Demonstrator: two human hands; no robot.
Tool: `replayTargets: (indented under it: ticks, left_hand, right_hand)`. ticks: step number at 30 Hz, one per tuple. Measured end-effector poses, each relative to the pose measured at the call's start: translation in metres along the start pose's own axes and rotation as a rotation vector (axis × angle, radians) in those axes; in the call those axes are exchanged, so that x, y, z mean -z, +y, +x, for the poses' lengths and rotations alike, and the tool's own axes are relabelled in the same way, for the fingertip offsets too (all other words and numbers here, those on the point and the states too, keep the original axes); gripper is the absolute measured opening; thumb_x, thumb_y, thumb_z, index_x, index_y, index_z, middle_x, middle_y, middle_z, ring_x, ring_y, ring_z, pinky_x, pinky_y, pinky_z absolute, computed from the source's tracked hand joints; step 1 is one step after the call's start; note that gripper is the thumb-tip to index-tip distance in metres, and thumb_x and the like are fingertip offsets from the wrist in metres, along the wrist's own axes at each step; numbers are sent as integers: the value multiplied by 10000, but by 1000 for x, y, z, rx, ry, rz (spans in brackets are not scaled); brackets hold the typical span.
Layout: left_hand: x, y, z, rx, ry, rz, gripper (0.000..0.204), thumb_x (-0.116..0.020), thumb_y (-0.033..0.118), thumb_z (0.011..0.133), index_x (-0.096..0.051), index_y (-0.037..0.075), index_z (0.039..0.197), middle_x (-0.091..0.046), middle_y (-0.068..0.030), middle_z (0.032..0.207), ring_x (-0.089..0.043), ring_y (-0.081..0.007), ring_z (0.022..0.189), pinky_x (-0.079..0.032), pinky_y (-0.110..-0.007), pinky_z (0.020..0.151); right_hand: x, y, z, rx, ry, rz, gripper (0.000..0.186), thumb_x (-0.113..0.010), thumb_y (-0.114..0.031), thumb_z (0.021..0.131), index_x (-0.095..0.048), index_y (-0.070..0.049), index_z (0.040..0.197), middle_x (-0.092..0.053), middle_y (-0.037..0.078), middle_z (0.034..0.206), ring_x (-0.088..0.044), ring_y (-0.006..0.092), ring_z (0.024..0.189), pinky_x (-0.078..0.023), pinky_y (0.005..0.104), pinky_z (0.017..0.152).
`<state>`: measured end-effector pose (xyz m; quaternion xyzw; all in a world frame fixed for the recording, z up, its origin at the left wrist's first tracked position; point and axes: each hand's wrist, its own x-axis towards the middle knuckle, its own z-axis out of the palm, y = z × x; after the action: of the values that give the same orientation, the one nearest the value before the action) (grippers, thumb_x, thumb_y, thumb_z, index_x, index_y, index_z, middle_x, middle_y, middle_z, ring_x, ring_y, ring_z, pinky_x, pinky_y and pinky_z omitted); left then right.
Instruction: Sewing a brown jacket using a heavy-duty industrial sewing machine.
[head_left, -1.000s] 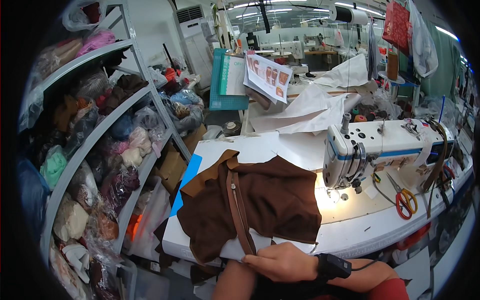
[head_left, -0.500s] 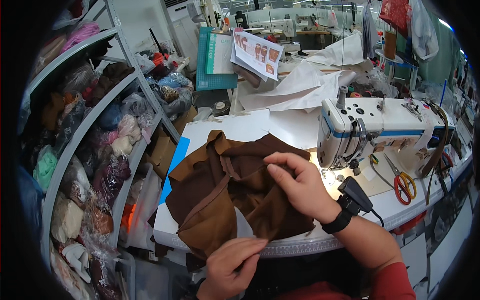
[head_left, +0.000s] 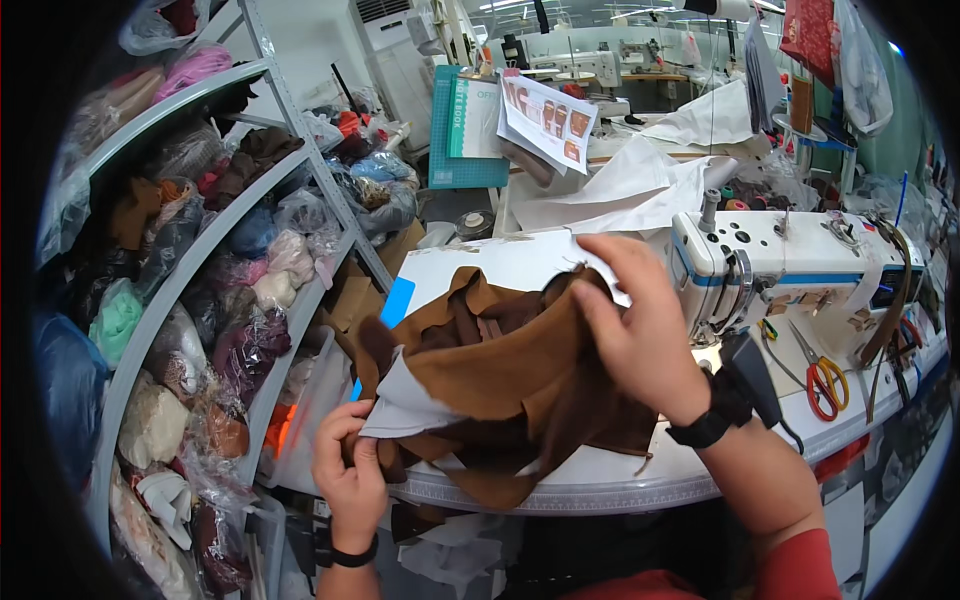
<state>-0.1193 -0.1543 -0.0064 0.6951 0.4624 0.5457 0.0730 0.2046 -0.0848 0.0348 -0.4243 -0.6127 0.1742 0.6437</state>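
Observation:
A piece of brown sewn fabric (head_left: 500, 365), tan-brown on one face and darker on the other, is raised from the white sewing table (head_left: 430, 265), its upper part gathered in folds. My right hand (head_left: 645, 335) grips its upper right edge between thumb and fingers. At the lower left, my left hand (head_left: 350, 470) pinches the corner of a pale grey-white sheet (head_left: 412, 400) that lies against the brown fabric. Whether the left fingers also hold brown fabric is hidden. Both wrists wear black bands, and a black device sits at the right one.
At the right stands a white sewing machine (head_left: 790, 265) with a blue stripe. Red-and-yellow-handled scissors (head_left: 825, 385) lie in front of it. A grey shelf (head_left: 205, 235) full of bagged fabrics rises at the left. Printed sheets (head_left: 548, 120) and white cloth (head_left: 630, 180) are behind the table.
The brown fabric has been lifted and turned, exposing more of the grey-white sheet. My left hand moved left and up to the sheet's corner; my right hand moved up and right. The view shifted slightly.

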Motion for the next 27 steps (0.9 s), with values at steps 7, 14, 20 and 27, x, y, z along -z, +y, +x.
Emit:
replayTargets:
  ticks: [7,14,20,27]
  left_hand:
    - [2,13,47,-380,-171,93,178,-784,-41,817,-732,0,982,-727,-157,1028,-711,-317,984,-559,-402,893]
    - [36,-11,52,-194,-17,-19,31,-696,19,964,-707,-4,981,-718,-124,1083,-684,-263,1058,-529,-383,983]
    - [53,-20,85,152,202,-665,162,-536,235,1133,-604,89,1114,-704,-44,1073,-673,-134,962,-548,-291,889]
    - [55,29,126,180,101,-788,215,-528,274,1136,-598,71,1125,-732,-86,1093,-704,-138,902,-591,-294,827]
  right_hand:
    - [-42,9,-57,436,-452,-207,568,-790,-294,888,-605,-15,1346,-676,139,1132,-636,348,1095,-460,466,989]
    - [-16,8,-28,-172,-622,390,220,-612,-55,1010,-691,-4,1209,-735,74,1030,-686,138,976,-542,299,874]
    - [17,-8,4,-563,-660,741,291,-662,-154,1048,-659,8,1289,-717,25,1114,-642,62,974,-530,267,848]
    - [-13,-18,-23,288,-67,-184,156,-737,-95,927,-688,-31,1060,-615,137,844,-628,310,698,-506,349,641]
